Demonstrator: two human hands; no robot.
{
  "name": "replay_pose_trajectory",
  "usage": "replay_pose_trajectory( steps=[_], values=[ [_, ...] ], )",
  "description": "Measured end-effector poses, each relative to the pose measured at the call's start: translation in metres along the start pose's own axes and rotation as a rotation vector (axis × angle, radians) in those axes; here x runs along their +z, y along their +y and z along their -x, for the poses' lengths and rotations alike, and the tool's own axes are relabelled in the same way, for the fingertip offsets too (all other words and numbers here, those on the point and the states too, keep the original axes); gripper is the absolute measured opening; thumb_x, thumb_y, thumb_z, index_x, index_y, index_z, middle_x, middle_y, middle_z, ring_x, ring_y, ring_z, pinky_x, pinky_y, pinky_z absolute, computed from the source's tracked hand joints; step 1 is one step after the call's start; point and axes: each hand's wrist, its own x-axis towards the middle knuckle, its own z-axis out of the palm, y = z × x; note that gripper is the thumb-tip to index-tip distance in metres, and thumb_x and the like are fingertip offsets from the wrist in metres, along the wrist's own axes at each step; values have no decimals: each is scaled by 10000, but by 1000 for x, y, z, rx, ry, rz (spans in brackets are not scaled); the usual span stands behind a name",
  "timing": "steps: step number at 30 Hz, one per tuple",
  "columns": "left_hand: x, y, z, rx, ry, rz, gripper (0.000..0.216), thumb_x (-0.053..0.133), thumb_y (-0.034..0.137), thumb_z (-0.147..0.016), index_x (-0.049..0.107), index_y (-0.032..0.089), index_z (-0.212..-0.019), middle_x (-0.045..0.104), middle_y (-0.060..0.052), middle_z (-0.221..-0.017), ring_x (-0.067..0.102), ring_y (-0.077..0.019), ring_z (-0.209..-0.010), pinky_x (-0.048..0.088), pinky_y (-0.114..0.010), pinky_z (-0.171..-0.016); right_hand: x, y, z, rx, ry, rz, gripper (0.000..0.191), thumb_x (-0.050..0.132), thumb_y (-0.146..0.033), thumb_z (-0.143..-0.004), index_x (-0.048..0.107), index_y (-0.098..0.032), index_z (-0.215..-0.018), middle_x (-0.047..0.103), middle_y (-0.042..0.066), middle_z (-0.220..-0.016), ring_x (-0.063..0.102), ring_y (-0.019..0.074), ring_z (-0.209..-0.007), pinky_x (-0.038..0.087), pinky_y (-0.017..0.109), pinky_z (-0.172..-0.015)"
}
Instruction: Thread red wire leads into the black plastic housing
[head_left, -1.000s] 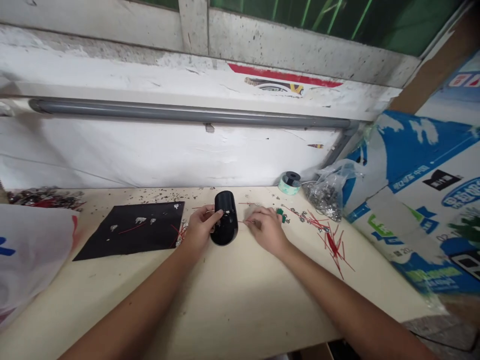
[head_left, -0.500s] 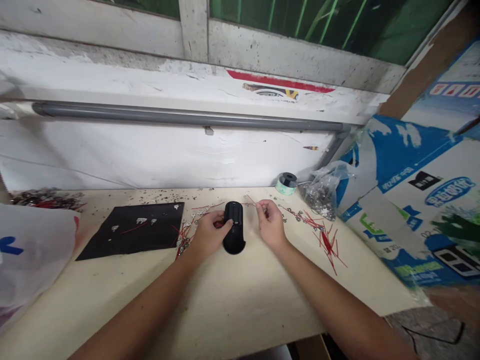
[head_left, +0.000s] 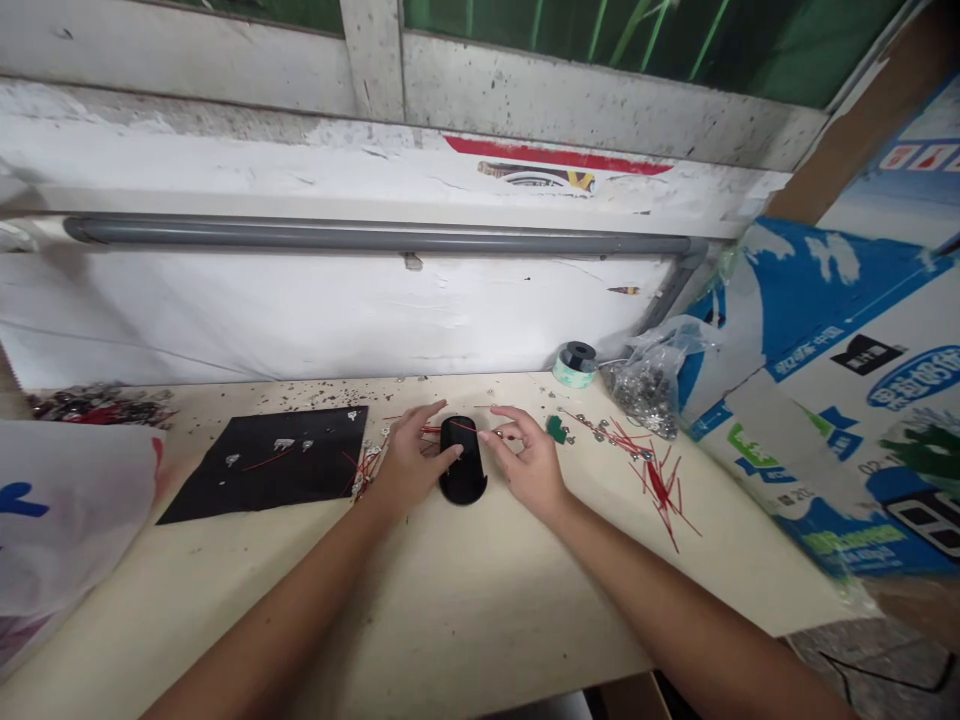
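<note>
A black oblong casing [head_left: 463,474] lies on the pale table between my two hands. My left hand [head_left: 410,463] rests against its left side, thumb on the casing and fingers stretched forward. To the right of the casing, my right hand [head_left: 525,462] pinches a thin red wire [head_left: 459,427] between thumb and forefinger. The wire runs across the casing's top. A small green part [head_left: 556,429] lies just right of my right hand.
A black mat [head_left: 274,462] with small metal bits lies at left. Loose red wires [head_left: 660,485] are scattered at right. A tape roll [head_left: 575,364] and a clear bag of metal parts [head_left: 649,382] stand by the wall. Printed cardboard [head_left: 840,400] leans at right, a white bag [head_left: 60,500] at left.
The casing has settled lower on the table. My right hand came down from holding the wire up and now lays it across the casing. My left fingers have spread.
</note>
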Motion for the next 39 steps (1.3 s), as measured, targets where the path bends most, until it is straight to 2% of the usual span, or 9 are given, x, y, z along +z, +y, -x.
replay_pose_trajectory(
  steps=[2, 5, 8, 14, 18, 21, 25, 32, 39],
  values=[
    [-3, 1, 1, 190, -24, -139, 401, 734, 343, -820, 701, 268, -1212, 561, -105, -1380, 487, -296, -1316, 384, -477, -1110, 0, -2, 2, -1, -31, 19, 363, 700, -399, -873, 650, -246, -1198, 728, 42, -853, 683, 202, -762, 491, 261, -541],
    [-7, 6, -1, 338, -119, -286, 200, 676, 349, -879, 767, 287, -1046, 696, -80, -1180, 534, -294, -1224, 306, -495, -1125, -1, -4, 4, -7, -65, 16, 367, 712, -402, -864, 666, -255, -1197, 739, 73, -1006, 711, 216, -877, 523, 250, -547],
    [-7, 12, -1, 325, -114, -304, 161, 642, 362, -907, 785, 293, -931, 749, -62, -965, 595, -283, -1056, 317, -469, -1061, -1, -5, 4, -9, -86, -14, 381, 717, -396, -864, 657, -251, -1211, 737, 81, -1060, 716, 219, -933, 556, 261, -591],
    [-8, 10, -2, 286, 47, -289, 146, 632, 308, -892, 766, 260, -860, 752, -59, -902, 616, -276, -966, 307, -446, -1016, -1, -2, 4, -126, -112, 10, 276, 653, -344, -919, 645, -224, -1168, 753, 65, -1009, 708, 217, -995, 531, 413, -986],
    [-8, 3, -4, 238, 141, -239, 129, 655, 310, -858, 763, 240, -862, 740, -67, -892, 634, -272, -935, 365, -429, -999, 0, 1, 5, -99, -82, 76, 252, 610, -349, -936, 641, -227, -1154, 725, 87, -1069, 702, 209, -875, 577, 394, -860],
    [-8, 2, -4, 211, 101, -152, 136, 661, 310, -853, 771, 237, -884, 736, -75, -908, 636, -273, -935, 421, -405, -950, 0, 2, 4, -89, -43, 45, 228, 575, -350, -950, 627, -231, -1137, 659, 107, -1186, 679, 178, -783, 589, 345, -736],
    [-5, 6, -3, 245, 30, -174, 153, 632, 303, -894, 766, 234, -869, 733, -73, -893, 641, -255, -883, 441, -379, -887, 0, 4, 3, -83, -46, 17, 197, 559, -348, -957, 616, -236, -1108, 624, 98, -1149, 664, 169, -767, 575, 313, -668],
    [-4, 7, 1, 305, 47, -160, 173, 613, 299, -925, 771, 228, -927, 730, -81, -916, 644, -248, -901, 454, -376, -882, 1, 2, 1, -147, -91, 38, 166, 607, -327, -947, 665, -224, -1062, 661, 46, -929, 613, 166, -790, 533, 319, -759],
    [-4, 7, 1, 386, 19, -209, 181, 616, 253, -924, 784, 242, -993, 728, -90, -942, 635, -252, -925, 459, -410, -926, 1, -8, 1, -185, -101, 1, 151, 584, -310, -967, 689, -218, -910, 638, 32, -829, 612, 174, -786, 504, 314, -730]
  ],
)
